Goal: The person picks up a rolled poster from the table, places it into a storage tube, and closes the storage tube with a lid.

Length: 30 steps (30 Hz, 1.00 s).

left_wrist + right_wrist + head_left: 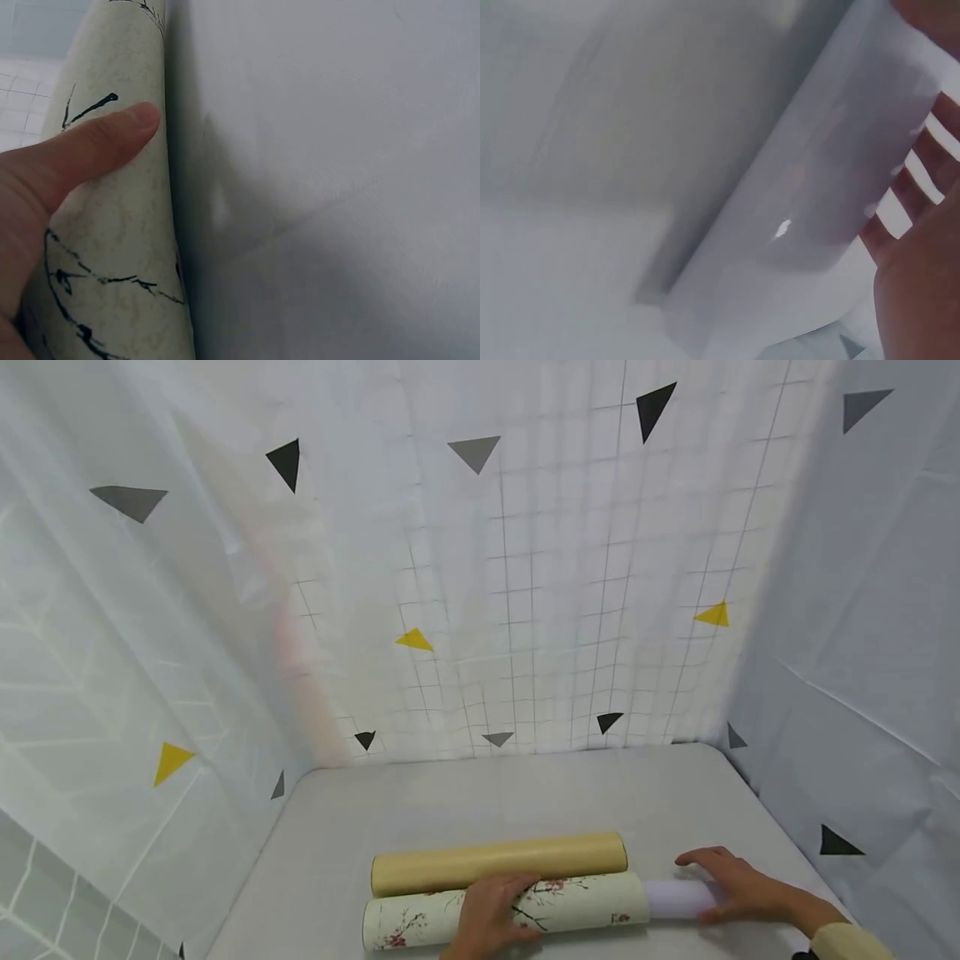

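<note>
In the head view a cream wallpaper roll (577, 903) printed with dark branches and pink blossoms lies sideways near the table's front. My left hand (491, 912) grips it around the middle, and in the left wrist view the thumb (112, 142) bends across the printed paper. A glossy pale lavender roll (677, 899), narrower, extends rightward from the printed roll's right end. Over its right end is my right hand (746, 889), fingers spread and the thumb low at its near side. In the right wrist view the fingers (930, 154) show beyond the lavender roll (810, 165).
Just behind the printed roll lies a plain yellow roll (498, 862), almost parallel to it. The table (510, 793) has a pale cover with rounded back corners. White sheeting (570, 568) with grid lines and triangles encloses the back and both sides.
</note>
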Available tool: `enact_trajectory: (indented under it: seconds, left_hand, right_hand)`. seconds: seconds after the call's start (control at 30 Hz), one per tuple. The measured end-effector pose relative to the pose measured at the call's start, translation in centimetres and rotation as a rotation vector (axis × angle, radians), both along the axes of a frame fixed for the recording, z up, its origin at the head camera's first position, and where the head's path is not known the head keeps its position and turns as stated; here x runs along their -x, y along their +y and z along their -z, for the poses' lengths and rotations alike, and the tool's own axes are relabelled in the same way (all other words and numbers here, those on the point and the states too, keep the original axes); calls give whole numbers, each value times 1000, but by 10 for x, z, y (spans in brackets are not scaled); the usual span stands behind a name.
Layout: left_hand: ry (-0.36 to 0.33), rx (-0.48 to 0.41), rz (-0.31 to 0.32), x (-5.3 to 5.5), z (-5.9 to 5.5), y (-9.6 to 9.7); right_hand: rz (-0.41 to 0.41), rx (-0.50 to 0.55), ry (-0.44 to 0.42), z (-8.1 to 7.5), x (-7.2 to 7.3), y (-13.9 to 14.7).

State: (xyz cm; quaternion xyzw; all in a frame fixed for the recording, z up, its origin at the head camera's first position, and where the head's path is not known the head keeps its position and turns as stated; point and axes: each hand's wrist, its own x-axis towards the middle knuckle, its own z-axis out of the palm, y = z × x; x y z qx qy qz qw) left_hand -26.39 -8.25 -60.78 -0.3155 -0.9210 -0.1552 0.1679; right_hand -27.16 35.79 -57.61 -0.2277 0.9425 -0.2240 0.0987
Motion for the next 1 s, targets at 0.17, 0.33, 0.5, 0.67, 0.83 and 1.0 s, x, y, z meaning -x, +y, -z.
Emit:
enact_trajectory:
  seconds: [0.17, 0.33, 0.5, 0.67, 0.83, 1.0]
  left_hand:
    - [15, 0, 8, -2, -2, 0]
    - [-7, 8, 1, -4, -4, 0]
    - [57, 25, -19, -1, 2, 0]
    - [91, 18, -15, 0, 2, 0]
    - [80, 1, -16, -2, 0, 0]
    - [98, -2, -11, -2, -2, 0]
  right_hand:
    - [-22, 11, 67, 20, 5, 16]
    - [-46, 21, 77, 25, 6, 16]
    - [-70, 57, 101, 17, 6, 4]
    - [-106, 110, 141, 17, 6, -6]
    - [-106, 98, 143, 16, 8, -22]
    - [-139, 82, 154, 12, 9, -41]
